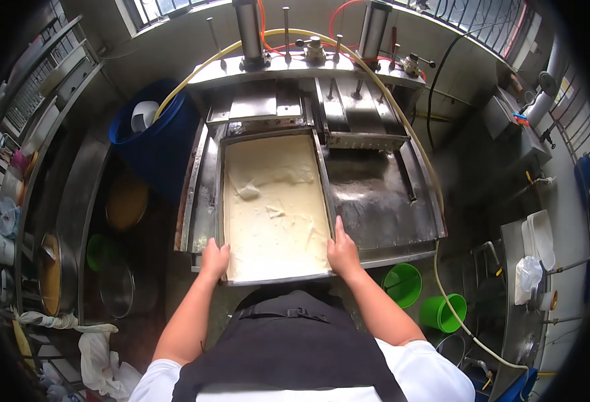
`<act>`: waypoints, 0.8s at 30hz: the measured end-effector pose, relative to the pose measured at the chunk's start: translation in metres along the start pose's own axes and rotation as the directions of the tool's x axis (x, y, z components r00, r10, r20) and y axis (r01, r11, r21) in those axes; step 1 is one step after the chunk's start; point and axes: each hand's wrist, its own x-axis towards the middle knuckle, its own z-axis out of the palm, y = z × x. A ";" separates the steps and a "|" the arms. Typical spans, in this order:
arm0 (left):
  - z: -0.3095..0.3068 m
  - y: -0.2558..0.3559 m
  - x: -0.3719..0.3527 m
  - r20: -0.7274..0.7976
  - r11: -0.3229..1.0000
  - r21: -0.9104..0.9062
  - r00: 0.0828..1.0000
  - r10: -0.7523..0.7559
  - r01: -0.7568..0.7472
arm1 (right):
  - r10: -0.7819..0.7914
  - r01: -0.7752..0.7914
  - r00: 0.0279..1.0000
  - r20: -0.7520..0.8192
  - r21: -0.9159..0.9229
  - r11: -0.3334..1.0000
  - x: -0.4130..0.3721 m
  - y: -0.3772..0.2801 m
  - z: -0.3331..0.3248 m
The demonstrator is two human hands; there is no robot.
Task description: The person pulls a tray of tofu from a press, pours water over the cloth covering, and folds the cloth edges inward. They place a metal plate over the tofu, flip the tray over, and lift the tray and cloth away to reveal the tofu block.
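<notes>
A rectangular metal-rimmed tray [328, 194] filled with a pale cream-coloured slab [275, 221] lies on the left half of a steel press table [201, 194]. The slab has a few creases and torn bits on its surface. At the tray's near left corner, my left hand [215, 258] grips the side edge. My right hand [342, 249] holds the opposite edge near the right corner, fingers pointing forward along the side. The undersides of both hands are hidden.
Metal press plates [365, 120] and upright cylinders [374, 33] stand behind the tray. A yellow hose [423, 157] loops over the table. A blue barrel [154, 151] is at left; green buckets [402, 285] stand on the floor at right. Shelves [84, 74] line the left wall.
</notes>
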 end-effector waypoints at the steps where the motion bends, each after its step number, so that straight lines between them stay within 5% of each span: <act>1: -0.004 0.005 -0.007 -0.009 0.999 -0.033 1.000 0.002 -0.003 | 0.004 -0.003 1.000 -0.023 0.011 1.000 -0.005 -0.001 0.002; 17: 0.005 -0.012 0.001 -0.014 0.970 -0.237 0.998 0.062 -0.063 | 0.080 -0.076 0.994 -0.073 0.052 0.996 -0.005 -0.017 -0.001; 24: -0.013 -0.010 0.034 0.062 0.983 -0.173 0.995 0.074 -0.062 | 0.108 -0.108 0.993 -0.037 0.008 0.994 0.001 -0.034 0.007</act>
